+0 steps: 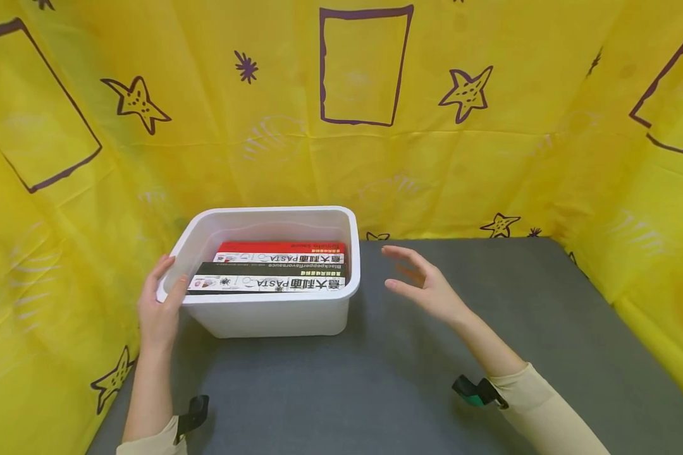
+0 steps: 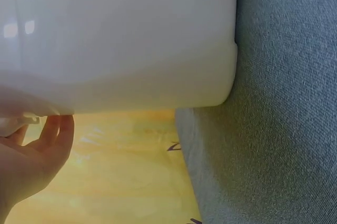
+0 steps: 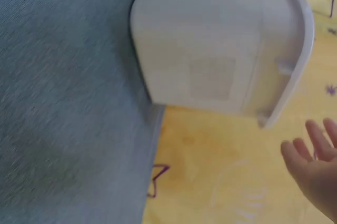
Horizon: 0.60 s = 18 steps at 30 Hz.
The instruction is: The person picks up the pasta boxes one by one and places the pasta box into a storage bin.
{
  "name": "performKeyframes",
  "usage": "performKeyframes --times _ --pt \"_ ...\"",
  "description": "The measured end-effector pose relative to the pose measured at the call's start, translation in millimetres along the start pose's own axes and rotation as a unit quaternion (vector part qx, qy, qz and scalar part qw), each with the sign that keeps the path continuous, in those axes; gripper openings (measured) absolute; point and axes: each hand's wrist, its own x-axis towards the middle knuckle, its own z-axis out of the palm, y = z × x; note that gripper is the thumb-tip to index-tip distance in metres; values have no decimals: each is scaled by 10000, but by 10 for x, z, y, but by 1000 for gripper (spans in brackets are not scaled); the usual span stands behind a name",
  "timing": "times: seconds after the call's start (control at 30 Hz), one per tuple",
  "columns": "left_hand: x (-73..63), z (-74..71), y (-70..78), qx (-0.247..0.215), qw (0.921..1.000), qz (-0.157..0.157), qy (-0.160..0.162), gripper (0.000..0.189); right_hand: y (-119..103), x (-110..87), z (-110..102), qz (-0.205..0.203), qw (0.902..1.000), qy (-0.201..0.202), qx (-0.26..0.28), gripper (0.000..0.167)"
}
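A white plastic bin (image 1: pixel 273 316) stands at the back left of the grey table. Inside it are a red pasta box (image 1: pixel 284 248) and a black pasta box (image 1: pixel 267 270), their printed edges facing up. My left hand (image 1: pixel 160 309) grips the bin's rim at its left end. In the left wrist view, the fingers (image 2: pixel 64 134) touch the outside of the bin under the rim. To the right of the bin, my right hand (image 1: pixel 424 281) hovers apart from it, fingers loosely bent and holding nothing. The right wrist view shows a gap between this hand and the bin's end wall (image 3: pixel 210 50).
Grey cloth (image 1: pixel 319 392) covers the table. A yellow curtain (image 1: pixel 296 164) with purple drawings hangs behind the table and along both sides, close to the bin's back. Each sleeve carries a dark wrist mount, such as the right one (image 1: pixel 478 392).
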Motion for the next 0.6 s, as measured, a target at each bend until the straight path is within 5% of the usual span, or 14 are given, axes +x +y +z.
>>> performKeyframes --times 0.23,0.4,0.5,0.6 --pt "9 0 20 -6 10000 -38 -34 46 160 -93 -195 269 9957 799 -380 54" --pt "15 -16 67 271 9995 -98 -113 50 206 -175 -299 667 9845 1169 -1126 59" --pt "13 -39 124 708 9964 464 -29 50 214 -212 -352 819 9731 1320 -1700 65" --pt "-16 -17 231 1383 9790 1497 106 49 233 -234 -406 730 9618 1470 -2190 70"
